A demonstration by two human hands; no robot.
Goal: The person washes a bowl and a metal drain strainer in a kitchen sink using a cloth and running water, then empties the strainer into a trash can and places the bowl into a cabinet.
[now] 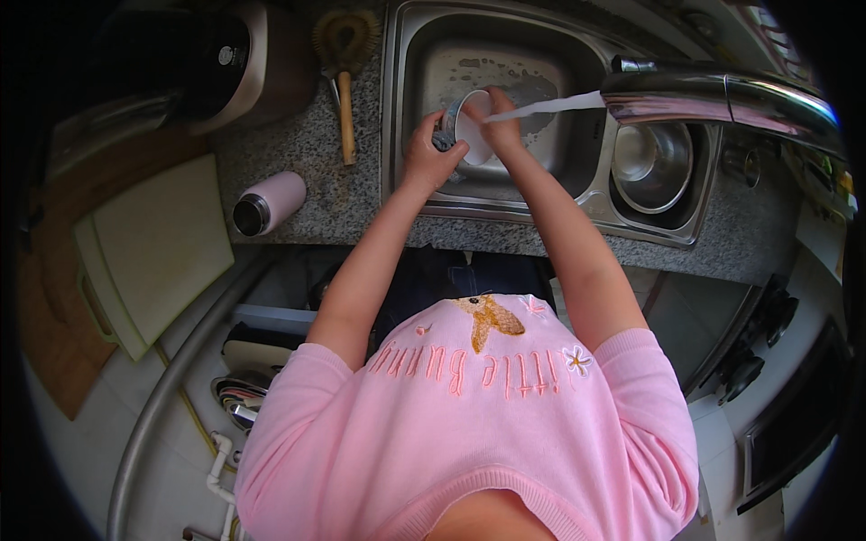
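Observation:
Over the larger sink basin (433,61), my left hand (431,154) grips a cup (476,145) by its side, thumb near the rim. The cup is white inside and blue-patterned outside, and it is tilted with its mouth towards the right. My right hand (502,125) is at the cup's right rim, with fingers reaching over the rim and partly hidden. A stream of water (555,106) runs from the chrome faucet (666,95) to the cup's mouth and my right hand. Wet patches show on the basin floor.
A steel bowl (643,193) sits in the small right basin. Left on the granite counter (331,203) lie a pink bottle (284,193) and a wooden-handled brush (346,122), near a dark appliance (223,67). A cutting board (155,237) stands farther left.

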